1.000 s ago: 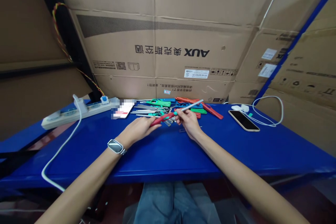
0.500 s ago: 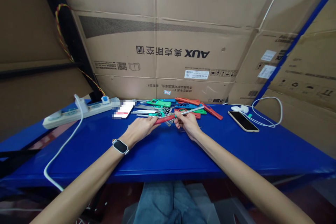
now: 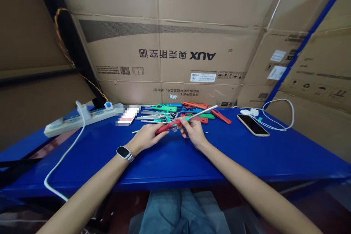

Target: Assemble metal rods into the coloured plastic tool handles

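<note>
A red long-necked lighter point(image 3: 165, 128) with a silver tube is held between both hands above the blue table. My left hand point(image 3: 146, 136) is closed round the red handle's left end. The fingers of my right hand point(image 3: 194, 131) pinch the lighter near the teal piece where the tube begins; the tube points up to the right. Just behind the hands lie metal tubes with teal ends point(image 3: 152, 117), small loose parts, a green lighter body point(image 3: 166, 108) and several red-orange casings point(image 3: 195, 105). Part of the handle is hidden by my fingers.
On the left a white power strip point(image 3: 90, 116) has a white cable running over the table edge. A partly blurred white card-like item point(image 3: 133, 114) lies beside it. To the right are a phone point(image 3: 252, 125) and a looped cable point(image 3: 293, 115). Cardboard point(image 3: 175, 36) walls the back.
The lighter has turned so that its tube tilts more steeply upward and its red side shows more. Both hands keep hold of it. The view has shifted slightly.
</note>
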{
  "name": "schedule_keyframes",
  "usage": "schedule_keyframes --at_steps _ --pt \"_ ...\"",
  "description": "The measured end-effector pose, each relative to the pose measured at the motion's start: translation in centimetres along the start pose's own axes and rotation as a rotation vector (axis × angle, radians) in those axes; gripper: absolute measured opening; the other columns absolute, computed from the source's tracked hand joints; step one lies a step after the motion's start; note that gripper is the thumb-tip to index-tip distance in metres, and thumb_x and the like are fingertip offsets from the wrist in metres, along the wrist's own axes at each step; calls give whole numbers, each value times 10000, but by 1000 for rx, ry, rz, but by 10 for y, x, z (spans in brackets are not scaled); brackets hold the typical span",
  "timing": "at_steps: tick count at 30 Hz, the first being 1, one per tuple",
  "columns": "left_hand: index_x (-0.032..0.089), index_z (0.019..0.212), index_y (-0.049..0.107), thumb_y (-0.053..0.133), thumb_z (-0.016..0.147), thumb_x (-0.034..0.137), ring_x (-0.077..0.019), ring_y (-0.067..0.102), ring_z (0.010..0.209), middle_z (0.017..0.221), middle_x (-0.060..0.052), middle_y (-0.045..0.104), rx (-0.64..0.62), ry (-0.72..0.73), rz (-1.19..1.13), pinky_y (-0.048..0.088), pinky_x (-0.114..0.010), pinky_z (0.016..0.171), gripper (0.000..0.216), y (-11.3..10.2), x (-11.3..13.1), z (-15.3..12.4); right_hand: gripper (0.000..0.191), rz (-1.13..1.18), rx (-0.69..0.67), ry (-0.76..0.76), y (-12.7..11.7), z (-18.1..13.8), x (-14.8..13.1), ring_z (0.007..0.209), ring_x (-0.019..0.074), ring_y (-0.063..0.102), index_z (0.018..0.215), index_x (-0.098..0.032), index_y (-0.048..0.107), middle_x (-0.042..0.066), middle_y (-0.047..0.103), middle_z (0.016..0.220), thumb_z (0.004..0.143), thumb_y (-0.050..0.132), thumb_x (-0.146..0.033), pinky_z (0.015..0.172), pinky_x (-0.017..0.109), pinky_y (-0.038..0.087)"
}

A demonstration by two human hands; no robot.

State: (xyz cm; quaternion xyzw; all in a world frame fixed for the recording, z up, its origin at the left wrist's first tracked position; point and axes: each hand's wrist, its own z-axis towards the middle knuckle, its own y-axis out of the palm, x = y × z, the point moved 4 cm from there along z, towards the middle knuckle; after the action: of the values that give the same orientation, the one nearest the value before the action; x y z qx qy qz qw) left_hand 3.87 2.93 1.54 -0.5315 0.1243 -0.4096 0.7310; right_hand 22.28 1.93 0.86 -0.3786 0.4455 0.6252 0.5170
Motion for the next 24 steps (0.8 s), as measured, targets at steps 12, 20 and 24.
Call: schedule_keyframes --at_steps 12,20,24 --pt "189 606 537 147 1036 475 -151 578 527 524 -14 611 -29 -85 -243 416 -272 610 646 -5 17 0 420 -246 -93 -168 19 -5 5 771 192 614 840 -203 670 46 653 853 851 594 -616 649 297 524" --pt "190 632 575 209 1013 361 -139 516 470 491 -25 541 536 212 -132 415 -278 540 555 -37 -2 -19 375 -443 -353 -59 11 -14 2 568 160 636 1219 -239 460 -7 668 765 991 403 -531 608 305 519" --pt "202 663 585 259 979 328 -157 509 487 527 -37 551 644 360 61 405 -301 538 471 -44 8 -26 344 -876 -362 -230 14 -20 -4 820 212 669 1272 -260 530 37 703 960 990 459 -445 747 335 489"
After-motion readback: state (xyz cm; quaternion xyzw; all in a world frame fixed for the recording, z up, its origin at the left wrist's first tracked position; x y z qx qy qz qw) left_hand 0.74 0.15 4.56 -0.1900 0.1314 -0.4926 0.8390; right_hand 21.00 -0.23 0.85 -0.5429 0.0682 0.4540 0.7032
